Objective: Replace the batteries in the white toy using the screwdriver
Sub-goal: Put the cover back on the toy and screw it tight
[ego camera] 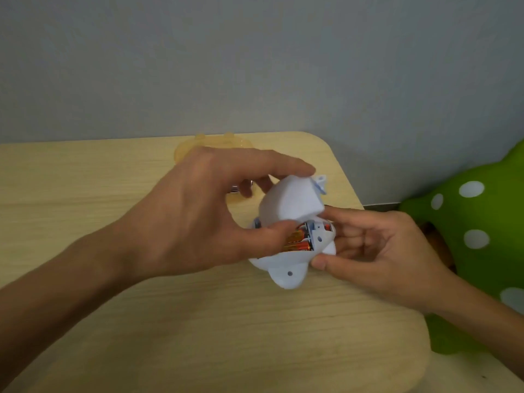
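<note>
In the head view, a person is holding the white toy (286,205) just above the light wooden table (113,321), near its right edge, with both bare hands. The left hand (198,217) is reaching over the toy from the left, its forefinger lying along the top of the upper white shell and its thumb pressing down at the open battery compartment, so it is closing around the toy. The right hand (377,248) is gripping the toy's right side, fingers curled against the shell and thumb resting on the lower edge. Orange-and-black batteries (297,239) are sitting side by side inside the compartment, partly hidden under the left thumb. A small blue tab is sticking up at the toy's far end. Behind the left hand, a translucent yellow container (192,146) is lying on the table, mostly covered. To the right of the table, a green object with white dots (467,217) is showing.
</note>
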